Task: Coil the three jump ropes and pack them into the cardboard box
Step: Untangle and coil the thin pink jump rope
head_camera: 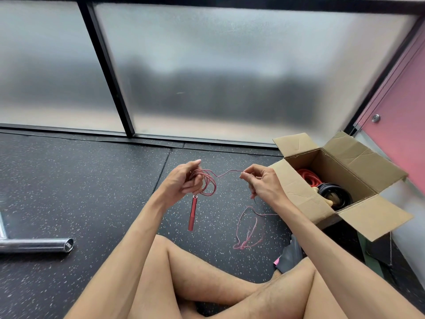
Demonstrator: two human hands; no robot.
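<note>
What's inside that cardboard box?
In the cardboard box lie a coiled orange rope and a coiled black rope, with pale handles poking out. The box's near wall hides whatever lies lower down.

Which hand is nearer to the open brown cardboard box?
Right. The right hand is just beside a flap of the cardboard box, pinching the thin red jump rope; the left hand holds its coil farther left.

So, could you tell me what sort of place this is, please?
Probably a gym: speckled rubber floor, a chrome bar lying on it, and jump ropes packed in the cardboard box.
</note>
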